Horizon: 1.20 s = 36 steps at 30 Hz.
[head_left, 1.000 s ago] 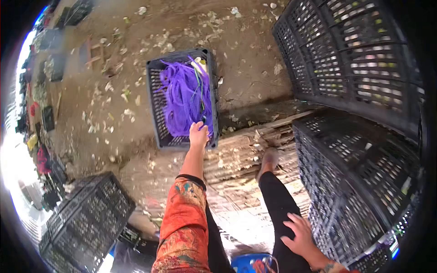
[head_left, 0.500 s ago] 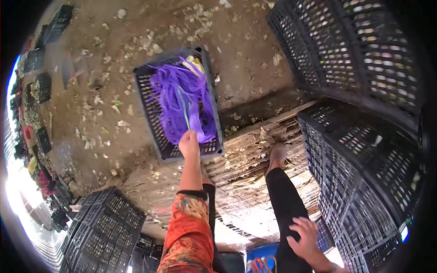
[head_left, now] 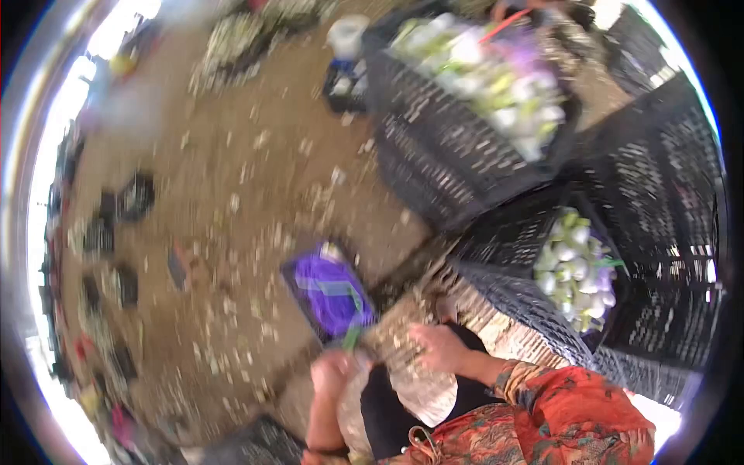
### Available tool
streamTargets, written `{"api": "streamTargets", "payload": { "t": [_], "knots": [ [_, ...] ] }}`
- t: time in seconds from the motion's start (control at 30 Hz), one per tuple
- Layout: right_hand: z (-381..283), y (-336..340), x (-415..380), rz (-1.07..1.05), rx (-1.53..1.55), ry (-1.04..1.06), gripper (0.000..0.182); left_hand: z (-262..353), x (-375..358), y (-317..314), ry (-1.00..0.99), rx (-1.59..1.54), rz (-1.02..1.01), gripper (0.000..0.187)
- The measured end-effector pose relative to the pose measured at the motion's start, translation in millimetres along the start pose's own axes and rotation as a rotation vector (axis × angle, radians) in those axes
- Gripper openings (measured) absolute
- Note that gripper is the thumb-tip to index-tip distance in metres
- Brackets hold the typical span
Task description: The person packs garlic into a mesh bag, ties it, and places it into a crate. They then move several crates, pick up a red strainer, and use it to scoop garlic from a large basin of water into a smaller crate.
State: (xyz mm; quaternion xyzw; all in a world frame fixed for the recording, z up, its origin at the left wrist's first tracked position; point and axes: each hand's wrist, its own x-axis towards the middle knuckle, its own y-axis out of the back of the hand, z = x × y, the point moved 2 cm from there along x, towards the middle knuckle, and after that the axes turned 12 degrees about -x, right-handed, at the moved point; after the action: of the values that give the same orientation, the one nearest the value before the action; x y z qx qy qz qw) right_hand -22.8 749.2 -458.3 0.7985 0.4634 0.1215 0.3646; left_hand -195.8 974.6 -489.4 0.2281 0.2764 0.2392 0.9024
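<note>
My left hand (head_left: 335,373) is closed in front of the near end of a small black crate (head_left: 304,310). A green strip (head_left: 351,338) runs from its fingers toward the crate, blurred by motion. Inside the crate lies a tangled heap of purple strips (head_left: 325,285), with a paler band across it. My right hand (head_left: 440,347) hangs above my knee, to the right of the crate. Its fingers look loosely bent and apart, and nothing shows in them, though the picture is smeared.
A large black crate (head_left: 442,167) heaped with white and green vegetables (head_left: 496,77) stands ahead on the right. Nearer, another tall crate (head_left: 496,267) holds more white bulb-like vegetables (head_left: 575,267). A white bucket (head_left: 347,37) stands farther off. Scraps litter the brown floor (head_left: 232,232).
The view has swung up and right, bringing the vegetable-filled crates into sight. My left hand has drawn back from the crate with the green strip. My right hand has risen beside it.
</note>
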Motion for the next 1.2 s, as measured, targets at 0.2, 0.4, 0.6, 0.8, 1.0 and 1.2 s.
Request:
{"api": "streamTargets", "payload": {
  "t": [0.2,0.4,0.6,0.8,1.0,1.2],
  "knots": [
    [-88.8,45.5,-29.2,0.042,0.143,0.138,0.027,171.5,-84.6,13.2,-0.371,-0.139,-0.326,0.015],
    [-148.2,72.5,-148.9,0.248,0.235,-0.161,0.017,218.6,-131.9,36.9,-0.516,-0.314,-0.816,0.017],
    [-276.4,213.3,-287.2,0.619,0.300,0.051,0.013,221.7,-149.7,44.3,-0.307,-0.493,-0.779,0.032],
    [-340.1,258.0,-441.8,0.704,0.122,0.449,0.016,270.3,-225.2,-3.8,-0.526,-0.261,-0.815,0.028],
    [-330.6,266.8,-595.1,0.913,-0.004,0.458,0.013,304.8,-340.9,-154.3,-0.454,-0.242,-1.084,0.025],
    [-257.7,280.9,-716.8,1.139,-0.161,0.042,0.024,412.9,-426.2,-269.0,-0.639,-0.451,-1.012,0.030]
  ]
}}
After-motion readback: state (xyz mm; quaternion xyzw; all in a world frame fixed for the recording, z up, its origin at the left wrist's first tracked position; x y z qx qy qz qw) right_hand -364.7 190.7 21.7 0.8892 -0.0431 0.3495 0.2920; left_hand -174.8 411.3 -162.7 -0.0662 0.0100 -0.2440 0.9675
